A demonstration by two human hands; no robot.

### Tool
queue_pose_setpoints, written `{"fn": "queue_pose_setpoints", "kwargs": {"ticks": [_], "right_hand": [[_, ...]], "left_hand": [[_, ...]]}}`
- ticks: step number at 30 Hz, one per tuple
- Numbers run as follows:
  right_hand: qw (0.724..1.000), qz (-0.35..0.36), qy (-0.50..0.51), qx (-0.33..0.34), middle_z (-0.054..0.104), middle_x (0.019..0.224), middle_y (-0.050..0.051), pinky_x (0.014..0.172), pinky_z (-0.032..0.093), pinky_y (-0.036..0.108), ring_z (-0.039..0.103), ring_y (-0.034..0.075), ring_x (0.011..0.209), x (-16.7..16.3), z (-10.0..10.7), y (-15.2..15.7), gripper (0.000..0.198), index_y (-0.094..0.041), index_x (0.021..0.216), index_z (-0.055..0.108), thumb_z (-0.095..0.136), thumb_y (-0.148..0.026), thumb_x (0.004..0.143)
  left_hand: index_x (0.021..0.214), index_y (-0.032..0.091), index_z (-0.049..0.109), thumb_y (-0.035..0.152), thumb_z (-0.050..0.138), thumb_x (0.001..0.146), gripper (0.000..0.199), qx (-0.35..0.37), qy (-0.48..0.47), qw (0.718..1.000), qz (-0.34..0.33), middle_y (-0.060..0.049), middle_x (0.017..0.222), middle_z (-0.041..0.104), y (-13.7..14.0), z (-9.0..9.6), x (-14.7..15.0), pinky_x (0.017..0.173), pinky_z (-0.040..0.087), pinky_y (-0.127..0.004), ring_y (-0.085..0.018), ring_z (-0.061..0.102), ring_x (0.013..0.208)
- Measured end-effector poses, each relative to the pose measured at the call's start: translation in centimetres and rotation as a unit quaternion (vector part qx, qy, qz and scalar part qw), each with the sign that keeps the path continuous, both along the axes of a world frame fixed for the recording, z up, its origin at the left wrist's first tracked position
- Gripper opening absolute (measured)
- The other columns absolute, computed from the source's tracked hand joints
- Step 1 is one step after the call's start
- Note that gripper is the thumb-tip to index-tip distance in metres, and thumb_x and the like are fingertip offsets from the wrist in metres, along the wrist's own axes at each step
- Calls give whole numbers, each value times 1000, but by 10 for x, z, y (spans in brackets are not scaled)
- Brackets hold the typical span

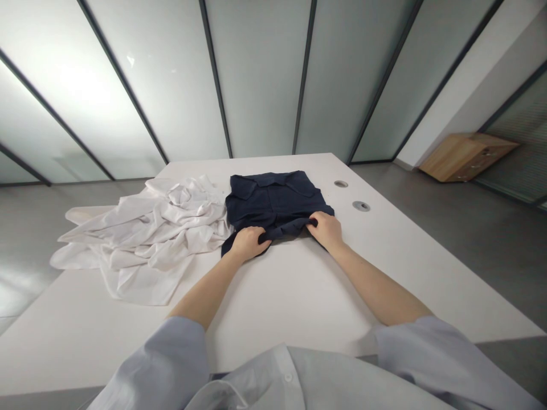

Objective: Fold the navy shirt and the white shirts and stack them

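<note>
A dark navy garment [273, 199], which looks like a collared shirt, lies on the white table [290, 302]. My left hand [248, 244] is closed on the left part of its near edge, fingers curled into the cloth. At the right part of the same edge, my right hand [327, 229] pinches the fabric. Between the hands the near edge is bunched and slightly raised off the table. The far part of the garment lies fairly flat. Thumbs and some fingertips are hidden in the cloth.
A crumpled heap of white cloth [162, 228] lies left of the navy garment and hangs over the table's left edge. Two round metal grommets [341, 184] are set in the tabletop at right. A wooden cabinet [465, 156] stands on the floor beyond, near frosted glass panels [260, 74].
</note>
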State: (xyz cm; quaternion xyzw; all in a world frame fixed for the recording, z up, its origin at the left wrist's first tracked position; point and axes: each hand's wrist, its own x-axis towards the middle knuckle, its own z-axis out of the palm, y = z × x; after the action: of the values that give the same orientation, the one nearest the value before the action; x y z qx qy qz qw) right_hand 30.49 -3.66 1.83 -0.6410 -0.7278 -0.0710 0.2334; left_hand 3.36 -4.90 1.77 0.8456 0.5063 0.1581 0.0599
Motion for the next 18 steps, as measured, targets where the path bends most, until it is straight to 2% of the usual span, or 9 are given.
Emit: {"fn": "queue_pose_setpoints", "kwargs": {"ticks": [2, 5, 8, 12, 15, 18], "right_hand": [[999, -33, 10, 7, 73, 92, 7, 73, 48, 34, 66, 26, 85, 4, 0, 1, 19, -23, 90, 70, 54, -31, 83], [997, -69, 10, -22, 74, 89, 6, 71, 48, 34, 67, 26, 83, 6, 0, 1, 23, -24, 95, 71, 54, -36, 85], [994, -76, -11, -83, 74, 93, 8, 72, 49, 34, 67, 27, 86, 8, 1, 3, 26, -25, 102, 71, 54, -34, 84], [987, -60, -36, -146, 73, 101, 8, 72, 50, 34, 67, 27, 91, 10, 0, 5, 30, -26, 106, 71, 55, -24, 80], [987, -60, -31, -145, 73, 102, 8, 71, 50, 34, 68, 28, 91, 16, -2, 6, 33, -27, 103, 71, 52, -17, 78], [990, -96, 30, -95, 73, 97, 8, 74, 50, 37, 67, 28, 88, 26, -3, 8, 35, -26, 104, 71, 50, -17, 77]], "left_hand": [[103, 19, 68, 50, 61, 80, 39, 3, 24, 999, -21, -10, 103, 70, -1, 1, 1, 90, 48, -37, -27, 64, 99], [110, 20, 66, 36, 60, 81, 34, 0, 51, 998, -20, -9, 110, 69, -1, 0, 1, 93, 47, -37, -27, 63, 104], [111, 20, 65, 18, 53, 81, 32, -4, 70, 997, 21, -8, 114, 68, 2, 1, 1, 93, 48, -38, -26, 61, 107], [109, 21, 67, 11, 48, 81, 34, -12, 87, 992, 94, -10, 118, 65, 5, 4, -3, 86, 51, -39, -28, 57, 112], [107, 20, 67, 14, 47, 82, 33, -10, 91, 982, 164, -13, 114, 64, 7, 7, -10, 79, 53, -40, -31, 58, 109], [105, 21, 68, 17, 51, 80, 31, -27, 71, 974, 212, -13, 107, 67, 10, 12, -20, 79, 52, -40, -31, 63, 101]]}}
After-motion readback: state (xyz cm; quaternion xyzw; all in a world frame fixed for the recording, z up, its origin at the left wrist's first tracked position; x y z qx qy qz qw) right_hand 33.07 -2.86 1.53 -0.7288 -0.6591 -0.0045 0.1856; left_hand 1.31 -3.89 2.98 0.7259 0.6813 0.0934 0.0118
